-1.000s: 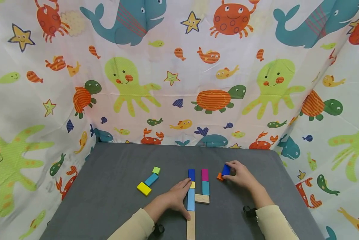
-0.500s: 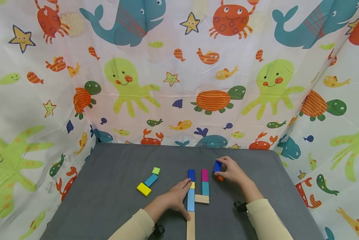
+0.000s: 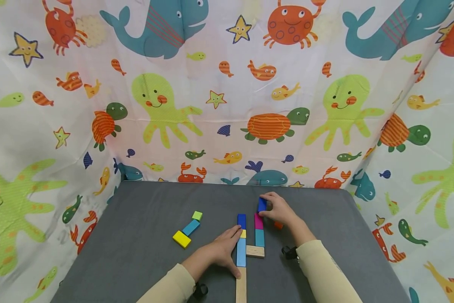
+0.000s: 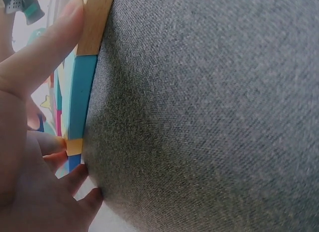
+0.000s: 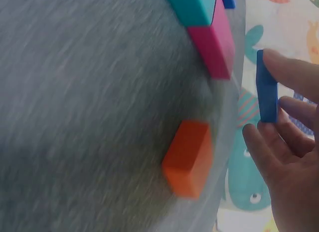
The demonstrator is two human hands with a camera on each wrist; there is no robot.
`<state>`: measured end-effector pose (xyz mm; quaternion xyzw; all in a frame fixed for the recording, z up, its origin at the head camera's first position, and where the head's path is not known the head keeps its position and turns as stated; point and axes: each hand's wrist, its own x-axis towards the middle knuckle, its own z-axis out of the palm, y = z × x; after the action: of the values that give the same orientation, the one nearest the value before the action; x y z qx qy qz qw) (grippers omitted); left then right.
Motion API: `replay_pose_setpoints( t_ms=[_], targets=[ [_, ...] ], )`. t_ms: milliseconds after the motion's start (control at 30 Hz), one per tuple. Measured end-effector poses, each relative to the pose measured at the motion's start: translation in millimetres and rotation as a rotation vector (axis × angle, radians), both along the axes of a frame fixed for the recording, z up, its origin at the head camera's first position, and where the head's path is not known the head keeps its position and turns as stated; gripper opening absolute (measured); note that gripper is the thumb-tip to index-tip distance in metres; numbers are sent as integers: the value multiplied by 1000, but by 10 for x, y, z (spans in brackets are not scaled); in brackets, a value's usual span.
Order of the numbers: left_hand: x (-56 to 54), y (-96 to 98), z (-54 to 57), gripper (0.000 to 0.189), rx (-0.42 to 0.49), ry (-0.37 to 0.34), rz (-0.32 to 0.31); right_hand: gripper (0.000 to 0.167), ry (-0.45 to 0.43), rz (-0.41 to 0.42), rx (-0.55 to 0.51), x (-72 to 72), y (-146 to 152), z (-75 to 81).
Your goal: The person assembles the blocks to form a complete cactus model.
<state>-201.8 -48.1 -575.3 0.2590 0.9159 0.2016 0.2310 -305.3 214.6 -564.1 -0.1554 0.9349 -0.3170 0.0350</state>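
My right hand (image 3: 281, 210) pinches a dark blue block (image 3: 262, 204) between thumb and fingertips, at the far end of a magenta block (image 3: 259, 221). In the right wrist view this blue block (image 5: 267, 90) stands apart from the table surface. Behind the magenta block lie a teal block (image 3: 259, 238) and a short plain wood block (image 3: 255, 251). My left hand (image 3: 222, 251) rests along a straight row: another blue block (image 3: 241, 220), a partly covered yellow one, a light blue block (image 3: 241, 254) and a long wood block (image 3: 241, 286). Its thumb touches the wood, its fingertips the yellow and blue end.
An orange block (image 3: 278, 225) lies on the grey table (image 3: 136, 235), just right of the magenta block. At the left a yellow block (image 3: 182, 239), a blue block (image 3: 191, 227) and a green block (image 3: 198, 216) form a slanted line. A printed curtain (image 3: 227, 139) stands behind.
My right hand has carried the dark blue block leftward, from beside the orange block to the magenta block's far end. The orange block has come into fuller view. My left hand stays put.
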Motion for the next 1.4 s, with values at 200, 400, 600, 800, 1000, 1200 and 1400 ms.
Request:
replay_pose_setpoints(
  t_ms=[200,400,600,800,1000,1200,1400],
  targets=[
    [-2,5,-11,140,-9,-1,2,65,-36,-11,6,-57,-201,13],
    [-11,7,-9,140,-7,1,1,65,-30,6,27,-114,-360,5],
    [-16,10,1,139,-9,-15,1,64,-24,20,37,-183,-493,-27],
    [-28,11,2,138,-16,-12,-6,63,-44,47,48,-226,-599,-45],
    [-31,11,19,138,-18,-14,0,60,-57,74,60,-252,-657,-73],
    [-29,15,35,136,-12,-21,2,57,-74,78,93,-261,-670,-77],
    [-40,17,33,136,-13,-29,5,55,-89,85,110,-270,-684,-76]
  ],
)
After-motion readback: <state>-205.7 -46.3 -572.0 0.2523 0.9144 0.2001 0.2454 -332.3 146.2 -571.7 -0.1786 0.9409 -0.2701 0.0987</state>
